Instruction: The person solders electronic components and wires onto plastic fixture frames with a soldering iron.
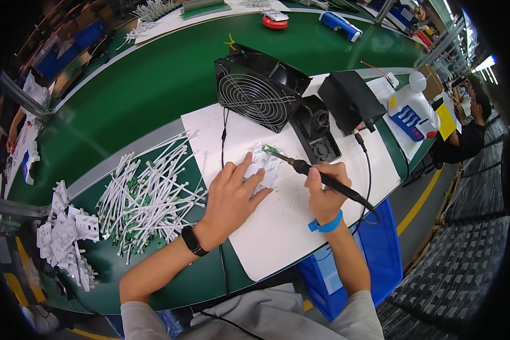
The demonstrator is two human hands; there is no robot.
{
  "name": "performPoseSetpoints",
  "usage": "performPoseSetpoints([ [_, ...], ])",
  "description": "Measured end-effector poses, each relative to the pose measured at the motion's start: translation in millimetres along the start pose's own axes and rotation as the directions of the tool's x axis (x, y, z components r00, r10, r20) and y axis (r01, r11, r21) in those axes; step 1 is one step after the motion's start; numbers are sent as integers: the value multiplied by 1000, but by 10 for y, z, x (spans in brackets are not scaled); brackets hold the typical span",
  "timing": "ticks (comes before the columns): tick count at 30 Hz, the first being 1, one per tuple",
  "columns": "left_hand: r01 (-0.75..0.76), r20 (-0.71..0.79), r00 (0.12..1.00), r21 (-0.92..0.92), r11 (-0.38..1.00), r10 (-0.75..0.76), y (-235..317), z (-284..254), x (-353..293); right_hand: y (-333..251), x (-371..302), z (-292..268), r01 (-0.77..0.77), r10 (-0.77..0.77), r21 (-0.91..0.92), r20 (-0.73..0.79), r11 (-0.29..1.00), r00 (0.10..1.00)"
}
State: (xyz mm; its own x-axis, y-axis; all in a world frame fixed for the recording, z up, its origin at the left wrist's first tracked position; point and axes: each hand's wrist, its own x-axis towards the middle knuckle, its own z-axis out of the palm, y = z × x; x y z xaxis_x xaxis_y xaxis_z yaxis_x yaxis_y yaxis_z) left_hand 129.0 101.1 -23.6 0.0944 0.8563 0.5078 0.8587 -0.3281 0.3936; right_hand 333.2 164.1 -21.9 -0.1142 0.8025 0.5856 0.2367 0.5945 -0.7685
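A white plastic housing [272, 173] with a small green circuit board [270, 148] at its far end lies on the white sheet. My left hand [232, 195] steadies the housing against the sheet, fingers spread along its near left side and thumb at its near edge. In my right hand [327, 192] is a soldering iron [301, 167], gripped by its black handle. Its metal tip points left and reaches the circuit board; whether it touches, I cannot tell. Left of my hands lies a heap of white cables [153, 198] with green boards on them.
Beyond the sheet stand a black fan [258, 93], a soldering iron stand [317, 133] and a black power box [351, 99]. A white jug [412, 110] is at the right. White housings [68, 238] pile up far left. A blue bin [382, 249] sits below the table edge.
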Motion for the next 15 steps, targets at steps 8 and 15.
performPoseSetpoints([
  [8,-19,-21,1000,-20,1000,18,-14,7,-3,81,-5,-55,19,-11,63,-115,998,993],
  [15,-17,-11,1000,-15,1000,17,-16,-3,2,44,23,-35,17,-15,29,-75,999,997],
])
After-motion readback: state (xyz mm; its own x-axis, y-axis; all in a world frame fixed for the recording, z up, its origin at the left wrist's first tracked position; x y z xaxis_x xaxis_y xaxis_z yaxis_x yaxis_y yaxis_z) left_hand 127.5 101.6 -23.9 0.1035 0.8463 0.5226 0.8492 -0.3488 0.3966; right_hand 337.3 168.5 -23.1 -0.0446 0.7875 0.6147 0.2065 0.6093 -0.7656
